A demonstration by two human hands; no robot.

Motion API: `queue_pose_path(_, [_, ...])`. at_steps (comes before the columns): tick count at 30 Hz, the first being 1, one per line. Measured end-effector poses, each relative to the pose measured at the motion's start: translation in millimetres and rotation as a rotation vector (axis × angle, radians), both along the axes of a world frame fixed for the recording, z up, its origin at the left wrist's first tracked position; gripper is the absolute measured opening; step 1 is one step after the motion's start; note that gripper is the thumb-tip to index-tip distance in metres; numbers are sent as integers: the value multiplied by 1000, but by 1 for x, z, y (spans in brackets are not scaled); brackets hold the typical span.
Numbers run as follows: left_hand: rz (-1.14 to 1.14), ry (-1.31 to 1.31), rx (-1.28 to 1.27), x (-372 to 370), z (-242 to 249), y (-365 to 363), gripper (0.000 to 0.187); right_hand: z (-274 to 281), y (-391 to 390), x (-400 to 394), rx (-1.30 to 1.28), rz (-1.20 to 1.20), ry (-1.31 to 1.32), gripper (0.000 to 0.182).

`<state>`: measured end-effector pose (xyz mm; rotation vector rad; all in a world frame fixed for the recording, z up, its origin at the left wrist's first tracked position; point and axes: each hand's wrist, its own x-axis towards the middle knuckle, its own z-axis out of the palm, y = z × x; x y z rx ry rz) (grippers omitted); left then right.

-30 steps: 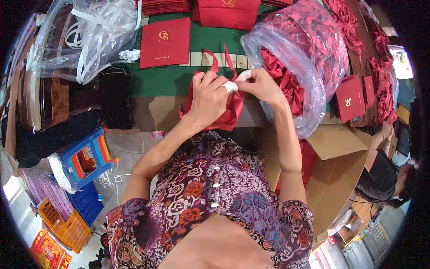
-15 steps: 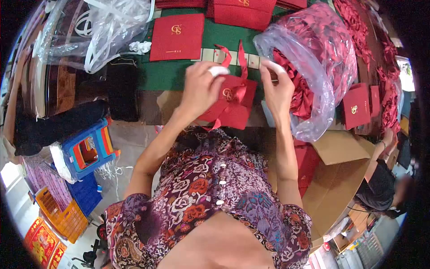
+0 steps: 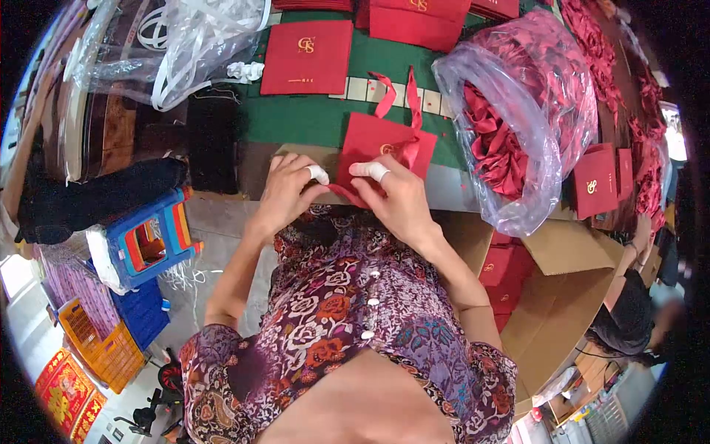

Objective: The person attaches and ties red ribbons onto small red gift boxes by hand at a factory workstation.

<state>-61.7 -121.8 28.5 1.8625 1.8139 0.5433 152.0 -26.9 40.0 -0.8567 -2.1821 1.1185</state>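
Note:
A red gift bag (image 3: 361, 135) with a gold logo lies at the table's near edge, partly covered by my right hand. Two tails of red ribbon (image 3: 413, 98) stretch up past its far side. At the bag's near left corner, another piece of the ribbon runs between my two hands. My left hand (image 3: 290, 191), white tape round a finger, pinches that end. My right hand (image 3: 399, 200), also taped, lies over the bag's lower part with its fingers closed on the ribbon beside the left; its fingertips are partly hidden.
A clear plastic bag (image 3: 543, 159) full of red ribbons stands to the right, above an open cardboard box (image 3: 566, 296). More red bags (image 3: 307, 59) lie at the back. Clear plastic with white straps (image 3: 200, 52) sits at left. Stools (image 3: 151, 240) stand below; another person (image 3: 629, 318) is at far right.
Both hands have come down from the bag's upper sides to its near edge. The right hand has crossed leftward over the bag, and the hands now meet at the lower ribbon.

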Motion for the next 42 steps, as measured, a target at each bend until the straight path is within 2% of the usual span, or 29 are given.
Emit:
queue_pose_path(1, [-1,2,4,1,3,4,19,0,2,-2,4,-1,2,18])
queue_pose_path(3, [74,-233,64,5,7,14,21,1,6,-5,23,16,76,21])
queue_pose_path(5, [51,-239,148,11,7,28,21,5,10,-7,-60,3,57,20])
queue_pose_path(6, [29,-248,230,14,7,36,23,5,14,-8,-221,-37,33,19])
queue_pose_path(8, [-1,-203,238,18,18,52,23,2,25,-5,-519,-67,-58,17])
queue_pose_path(11, [-95,-169,323,15,14,73,26,-13,42,4,-670,-57,116,18])
queue_pose_path(14, [-179,-191,332,13,11,87,31,-18,52,10,-708,-109,170,19])
queue_pose_path(15, [-144,-159,338,11,9,91,31,-16,53,10,-708,-112,170,19])
queue_pose_path(17, [-108,-128,341,9,4,97,32,-5,56,8,-432,-193,-91,17])
queue_pose_path(19, [-32,45,282,9,-1,102,32,-14,54,7,-350,-225,-90,18])
queue_pose_path(21, [-61,32,221,10,-7,102,29,-14,52,2,-189,-251,-201,17])
queue_pose_path(25, [-75,34,236,16,-9,99,29,-31,46,-3,-161,-315,-136,16])
queue_pose_path(27, [-57,-6,260,18,-6,99,26,-31,42,-6,-60,-369,-121,15])
queue_pose_path(33, [-73,-27,266,22,-3,98,20,-31,30,-10,74,-369,-141,14])
queue_pose_path(38, [-76,-17,285,28,-4,98,16,-30,27,-12,62,-407,-101,14])
queue_pose_path(40, [-72,-20,308,30,-3,97,14,-26,26,-12,-24,-421,-152,16])
queue_pose_path(42, [-22,-40,249,35,2,94,11,-22,27,-10,-42,-410,-170,16])
